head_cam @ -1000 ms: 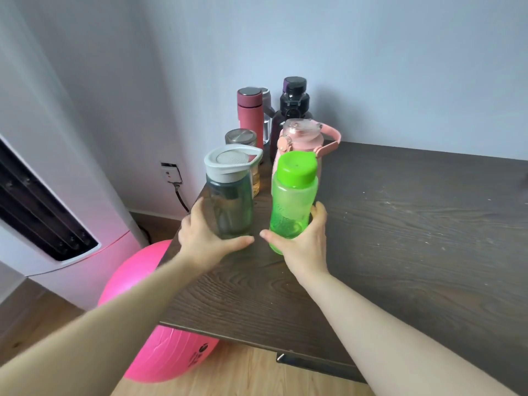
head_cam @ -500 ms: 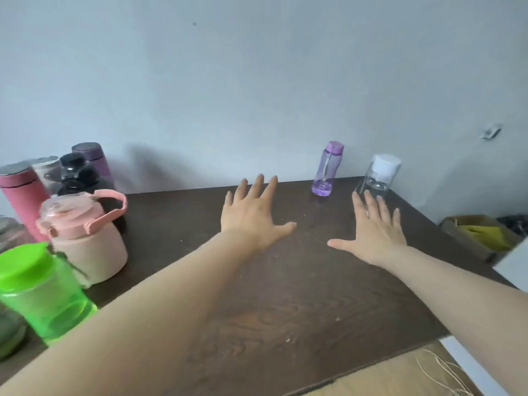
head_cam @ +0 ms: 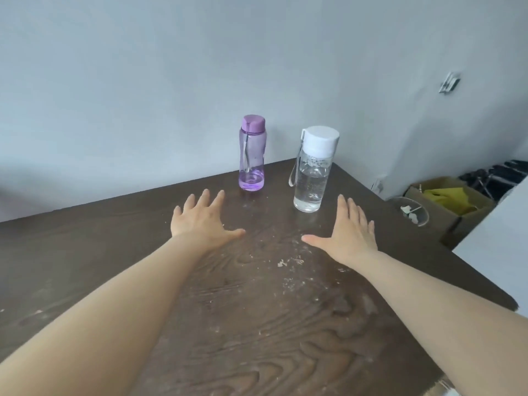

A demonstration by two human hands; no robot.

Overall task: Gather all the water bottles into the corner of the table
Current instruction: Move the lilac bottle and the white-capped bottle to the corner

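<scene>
Two bottles stand upright near the far right corner of the dark wooden table (head_cam: 85,252). A purple bottle (head_cam: 252,155) with a purple cap is next to the wall. To its right is a clear bottle (head_cam: 313,172) with a white cap and a grey strap. My left hand (head_cam: 204,221) hovers flat over the table, fingers spread, a short way in front of and left of the purple bottle. My right hand (head_cam: 350,232) is spread likewise, just right of and in front of the clear bottle. Neither hand touches a bottle.
The table's right edge runs diagonally past my right arm. Beyond it on the floor are a cardboard box (head_cam: 454,204) with yellow material inside and a clear round container (head_cam: 411,212). A grey wall backs the table. White flecks dot the tabletop.
One second ago my hands held a grey-green and a green bottle at the left corner. They let go; the view swung right, and both open hands have moved closer to the purple and clear bottles.
</scene>
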